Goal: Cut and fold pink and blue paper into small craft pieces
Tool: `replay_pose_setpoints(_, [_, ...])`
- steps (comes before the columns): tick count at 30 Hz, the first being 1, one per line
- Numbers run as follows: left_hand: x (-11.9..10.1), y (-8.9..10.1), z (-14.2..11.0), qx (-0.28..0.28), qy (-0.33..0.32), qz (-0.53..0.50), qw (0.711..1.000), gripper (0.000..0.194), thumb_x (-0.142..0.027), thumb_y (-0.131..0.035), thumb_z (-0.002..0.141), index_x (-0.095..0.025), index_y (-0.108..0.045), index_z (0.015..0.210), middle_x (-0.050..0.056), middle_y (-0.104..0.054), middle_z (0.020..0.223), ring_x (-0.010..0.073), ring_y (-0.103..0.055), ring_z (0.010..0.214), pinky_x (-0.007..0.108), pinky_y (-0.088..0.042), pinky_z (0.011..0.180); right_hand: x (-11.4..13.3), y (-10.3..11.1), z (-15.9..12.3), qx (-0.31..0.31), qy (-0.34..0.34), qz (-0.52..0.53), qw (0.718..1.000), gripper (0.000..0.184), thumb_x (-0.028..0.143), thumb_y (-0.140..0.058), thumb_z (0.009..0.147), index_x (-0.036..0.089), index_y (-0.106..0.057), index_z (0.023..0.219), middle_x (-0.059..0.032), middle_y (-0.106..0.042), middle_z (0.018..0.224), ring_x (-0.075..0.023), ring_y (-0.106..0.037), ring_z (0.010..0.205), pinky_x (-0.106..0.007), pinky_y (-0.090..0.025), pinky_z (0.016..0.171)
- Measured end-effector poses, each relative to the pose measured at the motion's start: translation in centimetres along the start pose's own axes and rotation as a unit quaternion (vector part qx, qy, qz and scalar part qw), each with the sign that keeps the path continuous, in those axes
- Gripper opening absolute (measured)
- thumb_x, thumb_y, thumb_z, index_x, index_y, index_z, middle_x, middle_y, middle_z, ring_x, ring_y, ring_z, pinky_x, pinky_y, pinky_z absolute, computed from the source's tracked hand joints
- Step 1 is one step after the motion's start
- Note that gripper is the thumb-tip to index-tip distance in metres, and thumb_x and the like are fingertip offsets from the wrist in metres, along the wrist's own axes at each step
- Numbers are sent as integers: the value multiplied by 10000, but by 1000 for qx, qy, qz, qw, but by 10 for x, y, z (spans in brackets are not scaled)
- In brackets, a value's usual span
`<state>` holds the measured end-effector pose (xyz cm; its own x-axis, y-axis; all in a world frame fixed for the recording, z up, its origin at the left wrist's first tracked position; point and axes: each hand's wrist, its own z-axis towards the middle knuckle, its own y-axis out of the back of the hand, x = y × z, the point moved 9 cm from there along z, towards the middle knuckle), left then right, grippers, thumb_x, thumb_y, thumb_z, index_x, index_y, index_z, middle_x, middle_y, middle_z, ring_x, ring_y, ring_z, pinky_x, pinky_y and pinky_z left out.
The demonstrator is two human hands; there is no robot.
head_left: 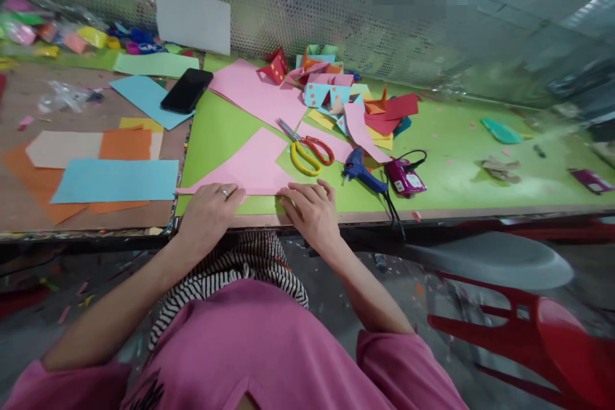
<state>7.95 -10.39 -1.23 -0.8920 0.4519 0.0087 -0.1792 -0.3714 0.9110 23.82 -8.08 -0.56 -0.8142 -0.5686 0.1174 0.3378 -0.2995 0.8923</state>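
A sheet of pink paper [254, 163] lies at the front edge of the green tabletop, with a narrow strip folded along its near side. My left hand [209, 208], a ring on one finger, presses the left part of that fold with its fingers curled over it. On the right end of the fold, my right hand [312, 211] pinches the paper, thumb and fingers close together. Just beyond the paper are scissors [310, 152] with one red and one yellow handle. Right of them rests a blue glue gun [362, 171].
A purple power box [406, 177] with a cord sits beside the glue gun. Folded paper pieces [331, 83] pile up at the back. To the left are a black phone [187, 91] and a blue paper sheet [115, 180]. A red stool [519, 327] stands at lower right.
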Motion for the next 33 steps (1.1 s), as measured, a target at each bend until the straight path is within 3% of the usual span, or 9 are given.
replay_pose_setpoints(5, [5, -3, 7, 44, -21, 6, 999, 205, -102, -506, 975, -129, -709, 965, 121, -739, 923, 275, -665, 830, 394, -465, 733, 10, -15, 18, 44, 26, 15, 999, 236, 370, -554, 1035, 249, -751, 1084, -33, -777, 1069, -214, -617, 961, -377, -364, 916])
replay_pose_setpoints(11, [9, -5, 11, 48, -41, 0, 998, 242, -204, -483, 1025, -129, -702, 951, 127, -732, 915, 271, -661, 826, 396, -454, 736, 24, -31, 31, 93, 114, -48, 988, 249, 261, -493, 1059, 207, -725, 987, -54, -731, 925, -218, -544, 888, -366, -347, 810])
replay_pose_setpoints(15, [8, -5, 14, 54, -64, 29, 996, 255, -179, -476, 1020, -136, -689, 887, 114, -711, 840, 267, -650, 781, 391, -436, 704, 31, -33, 32, 95, 168, -105, 976, 281, 168, -432, 1059, 195, -694, 959, -53, -700, 879, -218, -512, 852, -371, -329, 817])
replay_pose_setpoints(21, [5, -5, 20, 52, -61, 49, 996, 306, -179, -429, 1029, -137, -677, 854, 118, -683, 783, 272, -625, 740, 391, -413, 659, 33, -34, 39, 95, 146, -57, 983, 265, 314, -456, 1076, 205, -688, 1009, -52, -710, 942, -216, -522, 902, -378, -333, 852])
replay_pose_setpoints(25, [8, -7, 18, 57, -51, 37, 996, 315, -230, -428, 1044, -134, -685, 889, 116, -704, 830, 260, -636, 777, 383, -423, 682, 35, -41, 42, 107, 147, -58, 982, 293, 266, -431, 1084, 204, -688, 960, -47, -699, 890, -209, -520, 875, -368, -318, 823])
replay_pose_setpoints(33, [31, -10, 23, 60, 49, -40, 996, 286, -272, -489, 1027, -149, -698, 876, 101, -711, 834, 250, -640, 798, 362, -435, 708, 27, -52, 52, 137, 97, -76, 983, 361, 335, -363, 1098, 183, -680, 1016, -86, -698, 897, -242, -537, 884, -393, -295, 831])
